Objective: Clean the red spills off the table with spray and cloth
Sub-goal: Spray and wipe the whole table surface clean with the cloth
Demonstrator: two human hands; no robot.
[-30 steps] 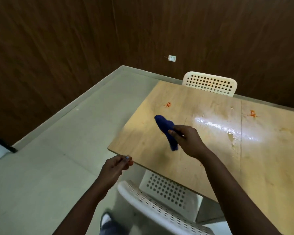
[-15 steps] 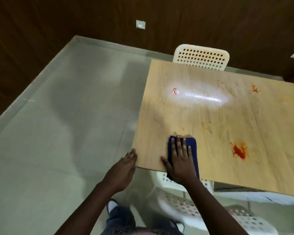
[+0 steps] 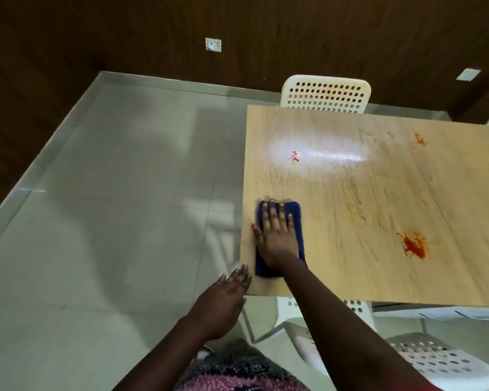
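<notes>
Desk: a light wooden desk [image 3: 378, 198] fills the right half of the frame, its left edge running down the middle, with a bright glare patch near its top.
Cloth: a dark blue cloth [image 3: 295, 221] lies flat on the desk close to its left edge and lower left corner, at centre frame.
Right hand: the right hand [image 3: 277, 235] lies palm down on the cloth, fingers straight and spread, pointing to the top of the frame; its grip is flat and open, pressing the cloth and curling round nothing.
Left hand: the left hand [image 3: 223, 300] sits lower centre, just beside the desk's lower left corner, fingers straight and together, fingertips at the desk edge; its grip is open and holds nothing.
Large red spill: a large red spill [image 3: 414, 245] marks the desk at right centre, well apart from the cloth.
Small red spill: a small red spill [image 3: 295, 157] lies in the glare, above the cloth.
Far red spill: a far red spill [image 3: 419, 140] sits at upper right.
Chairs: a white chair [image 3: 326, 94] with a holed back stands at the desk's top edge; another white chair [image 3: 435, 359] shows at lower right.
Floor: grey tiled floor [image 3: 110, 221] fills the left.
</notes>
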